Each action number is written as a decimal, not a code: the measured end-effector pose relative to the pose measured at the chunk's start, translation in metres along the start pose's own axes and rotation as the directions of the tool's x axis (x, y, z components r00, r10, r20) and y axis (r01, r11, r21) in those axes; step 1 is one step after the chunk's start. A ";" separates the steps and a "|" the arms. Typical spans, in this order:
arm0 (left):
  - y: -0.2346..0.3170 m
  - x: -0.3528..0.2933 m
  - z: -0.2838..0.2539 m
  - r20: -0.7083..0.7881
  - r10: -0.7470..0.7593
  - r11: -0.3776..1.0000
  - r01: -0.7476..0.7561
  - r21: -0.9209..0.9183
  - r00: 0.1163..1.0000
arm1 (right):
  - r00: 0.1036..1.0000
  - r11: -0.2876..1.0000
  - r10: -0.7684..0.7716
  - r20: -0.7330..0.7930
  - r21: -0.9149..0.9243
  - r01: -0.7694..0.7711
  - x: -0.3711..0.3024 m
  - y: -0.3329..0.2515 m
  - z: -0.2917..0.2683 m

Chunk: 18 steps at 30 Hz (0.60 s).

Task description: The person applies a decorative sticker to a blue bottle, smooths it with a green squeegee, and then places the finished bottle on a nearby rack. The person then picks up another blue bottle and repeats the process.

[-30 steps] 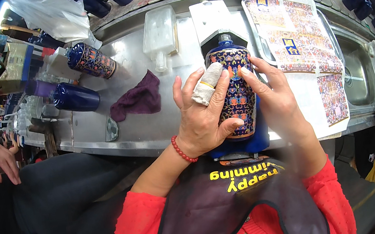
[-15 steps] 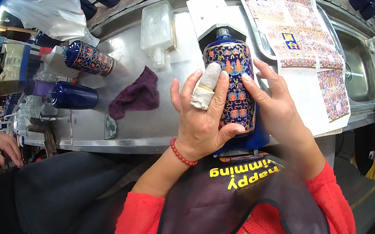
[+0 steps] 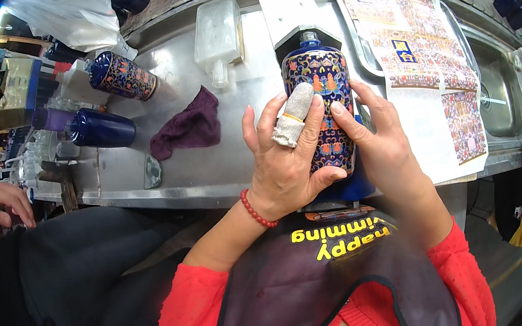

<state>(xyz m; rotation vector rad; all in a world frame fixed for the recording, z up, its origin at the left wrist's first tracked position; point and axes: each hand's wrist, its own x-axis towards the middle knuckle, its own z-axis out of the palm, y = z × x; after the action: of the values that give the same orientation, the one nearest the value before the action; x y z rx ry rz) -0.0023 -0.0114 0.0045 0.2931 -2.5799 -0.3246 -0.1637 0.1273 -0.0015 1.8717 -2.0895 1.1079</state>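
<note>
A dark blue bottle point(image 3: 327, 78) with a colourful floral pattern lies in front of me, its neck pointing away. My left hand point(image 3: 284, 163) rests over its left side, fingers spread. The index fingertip, a finger in a grey cloth cover point(image 3: 294, 116) and the thumb touch the patterned face; the outer fingers stay off it. My right hand point(image 3: 386, 136) holds the right edge, thumb on the face and fingers along the side. The bottle's neck lies by a grey angled holder point(image 3: 288, 47). Part of the bottle's lower end is hidden by my hands.
Printed pattern sheets point(image 3: 417, 70) lie at right, beside a sink point(image 3: 503, 98). Left are a purple cloth point(image 3: 187, 126), a clear block-shaped bottle point(image 3: 217, 33), a patterned bottle point(image 3: 123, 77) and a plain blue bottle point(image 3: 101, 128). Another person's hand point(image 3: 4, 205) is at far left.
My left hand has shifted slightly along the bottle, and my right thumb has slid a little toward the bottle's middle. Another person's second hand has appeared at the lower left.
</note>
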 end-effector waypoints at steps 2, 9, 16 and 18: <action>-0.001 -0.001 0.001 0.010 0.016 1.000 -0.016 0.019 1.000 | 1.000 1.000 0.002 0.006 0.005 -0.002 -0.002 0.001 0.001; 0.004 -0.016 0.001 -0.002 -0.013 1.000 0.013 0.009 1.000 | 0.997 0.997 0.070 0.031 0.023 -0.071 -0.015 -0.006 0.003; 0.004 -0.017 0.002 0.023 0.037 0.995 -0.039 0.095 0.999 | 0.998 0.999 0.041 0.046 -0.022 -0.040 -0.014 -0.010 -0.001; 0.004 -0.018 0.004 0.025 0.033 0.996 -0.035 0.083 0.999 | 0.999 0.999 0.032 0.039 -0.029 -0.031 -0.014 -0.011 -0.001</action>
<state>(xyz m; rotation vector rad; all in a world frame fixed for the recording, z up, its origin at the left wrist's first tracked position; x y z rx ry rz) 0.0101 -0.0023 -0.0056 0.2765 -2.6228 -0.2102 -0.1505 0.1396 -0.0037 1.8685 -2.1515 1.0505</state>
